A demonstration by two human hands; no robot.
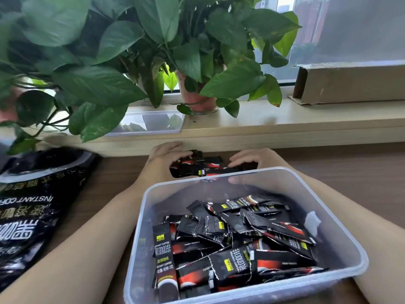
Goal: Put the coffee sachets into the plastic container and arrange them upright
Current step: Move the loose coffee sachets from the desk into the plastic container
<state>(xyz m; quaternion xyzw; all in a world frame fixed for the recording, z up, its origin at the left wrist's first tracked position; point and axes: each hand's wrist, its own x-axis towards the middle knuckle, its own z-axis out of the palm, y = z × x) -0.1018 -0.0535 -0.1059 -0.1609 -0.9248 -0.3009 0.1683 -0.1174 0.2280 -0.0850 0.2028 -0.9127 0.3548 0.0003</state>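
Clear, soft-cornered plastic forms the one rectangular container (138,249) in the head view; it stands near on the table with a forearm passing along each side. Black coffee sachets (241,238) with red and yellow print cover its bottom in a loose heap, well over a dozen and too tangled to count exactly. They lie flat and crossed, and one long sachet (164,255) runs along the left wall.

Just beyond the far rim a smaller pile (201,165) of the same sachets, at least five, lies on the table between two bare hands. The left hand (166,156) curls its fingers over the pile's left end. The right hand (247,159) curls over the right end, its thumb showing dimly through the container's far wall. Both grips are narrow, closed on the pile.

One large black foil bag (32,205) printed INSTANT COFFEE lies opened at the left. On the pale windowsill (285,115), far off, stand two potted plants. One is in a terracotta pot (197,99) at the middle; the other pot (8,110), at the far left, is mostly hidden. Broad green leaves (98,84) overhang one clear plastic lid (151,122) on the sill, covering its left part. One long brown cardboard box (350,82) lies at the right of the sill.

The dark wood-grain table (328,163) meets the sill, and the window (306,18) behind shows tall buildings
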